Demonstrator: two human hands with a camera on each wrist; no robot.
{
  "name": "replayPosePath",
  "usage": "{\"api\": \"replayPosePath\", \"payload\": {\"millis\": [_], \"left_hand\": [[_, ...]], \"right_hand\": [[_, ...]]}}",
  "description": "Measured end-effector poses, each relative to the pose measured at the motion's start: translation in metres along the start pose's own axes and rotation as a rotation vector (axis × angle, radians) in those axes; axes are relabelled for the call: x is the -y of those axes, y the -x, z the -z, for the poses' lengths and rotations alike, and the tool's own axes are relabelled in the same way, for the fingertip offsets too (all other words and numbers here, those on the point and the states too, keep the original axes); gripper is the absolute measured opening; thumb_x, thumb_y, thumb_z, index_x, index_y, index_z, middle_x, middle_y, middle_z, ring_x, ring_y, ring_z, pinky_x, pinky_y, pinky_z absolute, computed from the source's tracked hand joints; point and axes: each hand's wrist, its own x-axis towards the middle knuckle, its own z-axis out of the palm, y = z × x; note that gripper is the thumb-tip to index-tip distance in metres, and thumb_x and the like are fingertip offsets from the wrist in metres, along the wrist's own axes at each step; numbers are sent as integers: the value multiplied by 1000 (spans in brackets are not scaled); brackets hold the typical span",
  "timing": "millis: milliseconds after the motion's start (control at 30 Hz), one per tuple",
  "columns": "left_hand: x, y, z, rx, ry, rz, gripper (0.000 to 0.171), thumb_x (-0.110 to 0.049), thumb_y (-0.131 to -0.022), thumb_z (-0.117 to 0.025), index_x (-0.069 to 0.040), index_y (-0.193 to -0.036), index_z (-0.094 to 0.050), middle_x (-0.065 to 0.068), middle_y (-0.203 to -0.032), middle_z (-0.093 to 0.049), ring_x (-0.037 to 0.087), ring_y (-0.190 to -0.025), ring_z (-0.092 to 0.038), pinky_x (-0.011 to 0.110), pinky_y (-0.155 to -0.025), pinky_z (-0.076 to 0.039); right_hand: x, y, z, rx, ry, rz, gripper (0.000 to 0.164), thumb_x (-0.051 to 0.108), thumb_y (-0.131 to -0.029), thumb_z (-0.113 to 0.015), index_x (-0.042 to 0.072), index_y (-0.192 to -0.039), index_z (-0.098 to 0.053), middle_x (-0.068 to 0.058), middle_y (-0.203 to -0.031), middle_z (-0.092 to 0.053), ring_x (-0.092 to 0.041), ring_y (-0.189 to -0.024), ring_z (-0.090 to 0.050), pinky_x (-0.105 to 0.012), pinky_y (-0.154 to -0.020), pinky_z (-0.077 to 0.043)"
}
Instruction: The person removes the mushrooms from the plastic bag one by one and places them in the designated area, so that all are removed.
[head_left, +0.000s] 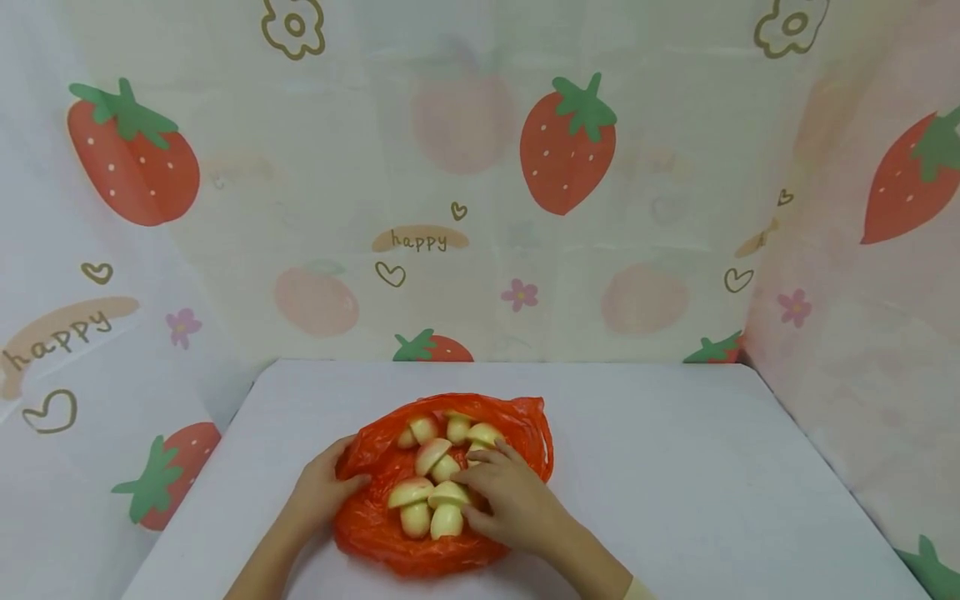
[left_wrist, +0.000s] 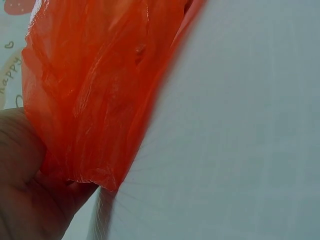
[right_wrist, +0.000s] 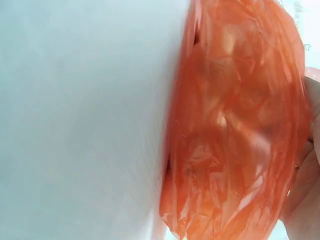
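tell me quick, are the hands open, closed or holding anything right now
Left hand: closed, holding the red bag by its edge.
Right hand: open, reaching over the mushrooms, no grip visible.

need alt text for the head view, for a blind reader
A left hand grips an open, orange-red plastic bag with six cream, mushroom-shaped pieces showing inside, while a right hand reaches over them. The bag sits on a white table before a pale strawberry-print sheet.

Plastic bag [head_left: 420, 560]: orange-red, translucent. Mushrooms [head_left: 447, 521]: pale yellow, some caps [head_left: 432, 456] blushed pink. Tabletop [head_left: 675, 483]: white. Backdrop [head_left: 337, 150]: cream; printed strawberries [head_left: 567, 158], red, white-dotted, green-leaved; mauve flowers [head_left: 521, 295]; brown "happy" lettering [head_left: 420, 241] on peach.
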Motion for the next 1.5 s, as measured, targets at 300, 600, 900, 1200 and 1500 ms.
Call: {"api": "replayPosePath", "payload": {"millis": [300, 600, 900, 1200, 1500], "left_hand": [[-3, 2, 0, -3, 34, 28, 66, -12, -92, -74, -2, -150, -46, 22, -147, -55, 43, -138, -50, 61, -116, -38], [-11, 6, -4, 6, 76, 84, 72, -20, -92, -76, -3, -153, -41, 23, -151, -51, 43, -138, -49, 61, -114, -40], [-15, 6, -4, 6, 62, 84, 70, -13, -92, -74, -3, -153, -41, 23, -151, -50, 44, -140, -47, 62, -115, -38], [-11, 8, -2, -3, 49, 79, 70, -12, -91, -74, -2, -153, -42, 23, -152, -50, 44, -141, -45, 62, -116, -36], [-9, 5, -4, 6, 58, 87, 70, -13, -92, -75, -3, -153, -43, 23, -151, -51, 44, -140, -46, 62, -115, -38]], "right_hand": [[-5, 3, 27, -191, -29, 59, 40, 22, -89, -77, 19, -128, -70, 12, -122, -72, -18, -134, -56, -52, -123, -32], [-29, 20, 58, -353, 13, 97, 43, 14, -84, -79, 15, -126, -70, 8, -120, -73, -24, -128, -61, -57, -117, -37], [-53, 41, 80, -358, -6, 35, 43, 12, -86, -78, 14, -128, -69, 7, -122, -72, -27, -131, -59, -55, -120, -34], [-72, 51, 90, -429, -26, -3, 46, 6, -82, -78, 13, -127, -71, 4, -123, -73, -28, -128, -60, -56, -118, -36], [-101, 61, 94, -460, -51, -75, 50, -1, -80, -79, 11, -128, -71, 0, -123, -74, -34, -124, -62, -61, -110, -43]]}}
